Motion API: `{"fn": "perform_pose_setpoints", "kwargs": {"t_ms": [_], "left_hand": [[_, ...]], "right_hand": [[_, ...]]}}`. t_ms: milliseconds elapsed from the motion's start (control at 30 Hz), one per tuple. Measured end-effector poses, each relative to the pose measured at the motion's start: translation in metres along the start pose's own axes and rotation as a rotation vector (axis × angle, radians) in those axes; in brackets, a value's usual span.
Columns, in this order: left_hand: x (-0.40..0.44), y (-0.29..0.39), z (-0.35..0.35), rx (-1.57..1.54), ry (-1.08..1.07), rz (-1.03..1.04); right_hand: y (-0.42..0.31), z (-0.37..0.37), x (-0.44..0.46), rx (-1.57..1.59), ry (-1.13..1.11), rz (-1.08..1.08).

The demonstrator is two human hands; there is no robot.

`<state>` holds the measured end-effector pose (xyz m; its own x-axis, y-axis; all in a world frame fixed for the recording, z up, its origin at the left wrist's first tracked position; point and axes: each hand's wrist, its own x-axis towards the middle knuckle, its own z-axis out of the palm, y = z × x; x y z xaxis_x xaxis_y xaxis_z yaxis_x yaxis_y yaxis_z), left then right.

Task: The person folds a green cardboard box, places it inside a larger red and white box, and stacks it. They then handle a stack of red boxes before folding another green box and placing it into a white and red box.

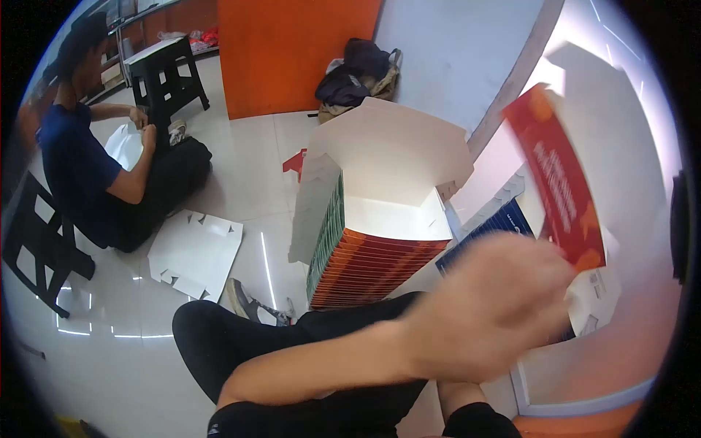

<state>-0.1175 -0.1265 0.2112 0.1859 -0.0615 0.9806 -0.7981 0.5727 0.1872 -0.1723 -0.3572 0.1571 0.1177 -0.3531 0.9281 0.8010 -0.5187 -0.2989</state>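
Observation:
My left hand [496, 306], blurred by motion, reaches across to the right with its fingers curled at the lower end of a cardboard box [558, 179]. That box has a red printed side and a large white flap, and it is tilted up on the right. Only the forearm of my right arm shows, below the left hand; my right hand is hidden behind it. In front of my legs stands a tall nested stack of cardboard boxes [380, 270], with orange-red and green sides. The top box is open, its white inside showing and its lid raised.
Blue printed boxes [504, 223] lie behind my left hand. A flat white cardboard sheet [197, 252] is on the tiled floor. On the left a person [87, 160] sits handling a white piece, near black stools [44, 233]. Bags [358, 77] lean against the wall.

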Motion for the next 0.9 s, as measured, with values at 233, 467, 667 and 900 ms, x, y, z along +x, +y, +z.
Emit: {"fn": "perform_pose_setpoints", "kwargs": {"t_ms": [233,467,667,900], "left_hand": [[-0.045,-0.057,-0.119,-0.024,0.016,-0.647],[-0.049,-0.081,-0.13,0.34,-0.24,-0.622],[-0.063,-0.076,-0.142,0.626,-0.414,-0.584],[-0.054,-0.065,-0.148,0.686,-0.366,-0.546]], "right_hand": [[0.019,0.015,-0.013,0.382,-0.184,0.677],[0.063,0.059,-0.023,0.292,-0.257,0.728],[0.076,0.041,-0.041,0.136,-0.414,0.718],[0.061,0.043,-0.04,-0.189,-0.544,0.434]]}}
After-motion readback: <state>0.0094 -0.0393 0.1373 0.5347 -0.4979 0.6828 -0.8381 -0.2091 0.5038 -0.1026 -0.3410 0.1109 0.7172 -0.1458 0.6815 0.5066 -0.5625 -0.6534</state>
